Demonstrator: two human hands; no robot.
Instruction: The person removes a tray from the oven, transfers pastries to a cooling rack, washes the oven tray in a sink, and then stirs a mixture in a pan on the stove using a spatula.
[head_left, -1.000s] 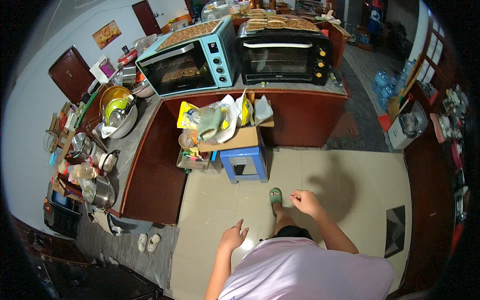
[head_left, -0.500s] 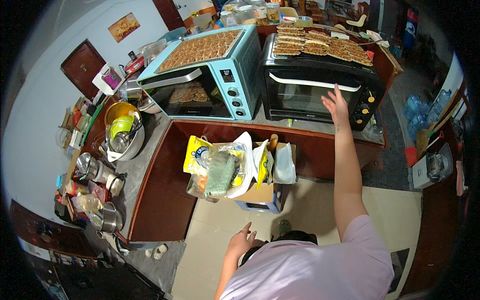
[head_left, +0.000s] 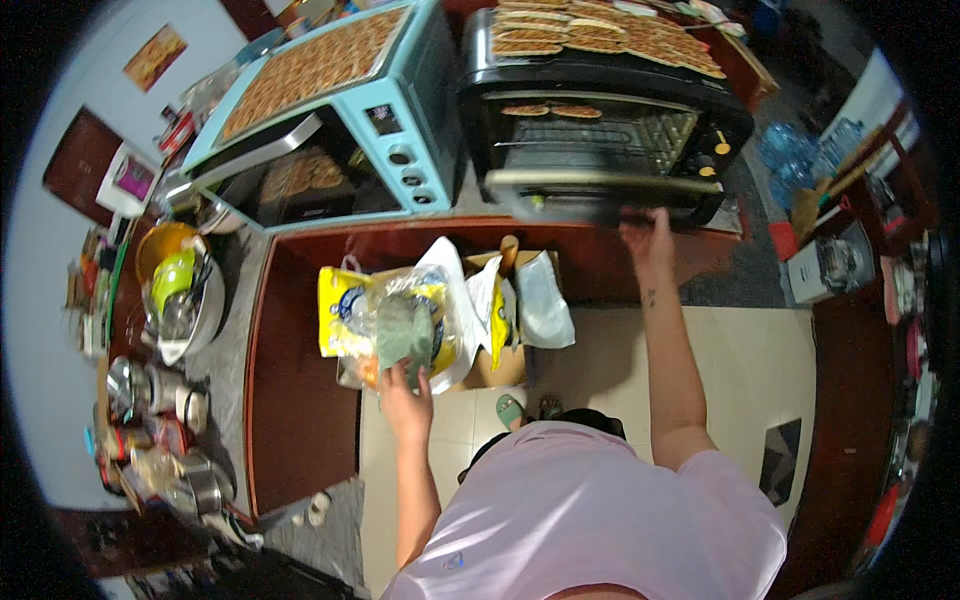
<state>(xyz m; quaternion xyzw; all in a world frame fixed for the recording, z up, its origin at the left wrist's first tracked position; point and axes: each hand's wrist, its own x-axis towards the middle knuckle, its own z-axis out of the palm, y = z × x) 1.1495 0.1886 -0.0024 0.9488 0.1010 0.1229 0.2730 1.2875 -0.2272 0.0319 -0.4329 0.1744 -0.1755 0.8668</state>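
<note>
My right hand [head_left: 650, 243] is at the lower edge of the black oven's door, just under its pale handle [head_left: 600, 181]. Its fingers are blurred, so I cannot tell whether they grip the door. The black oven [head_left: 590, 130] stands partly opened, its door tilted down and smeared by motion. Inside, a wire rack [head_left: 560, 135] and a few flat brown-topped pieces [head_left: 550, 111] show. My left hand [head_left: 405, 405] reaches to the near end of a folded green cloth [head_left: 404, 330], fingers stretched out and apart. That cloth lies on plastic-wrapped goods in a white tub [head_left: 455, 340].
A light-blue oven [head_left: 430, 110] stands to the left, topped by a tray of brown pieces [head_left: 315, 75]. More flat pieces [head_left: 600, 38] cover the black oven's top. Yellow-and-white bags [head_left: 495, 310] stand beside the tub. Bowls [head_left: 195, 300] and pots crowd the left counter.
The black oven's door has swung from closed to partly opened, and my right hand has come down with it. My left hand has moved forward to the green cloth. The view has tilted downward.
</note>
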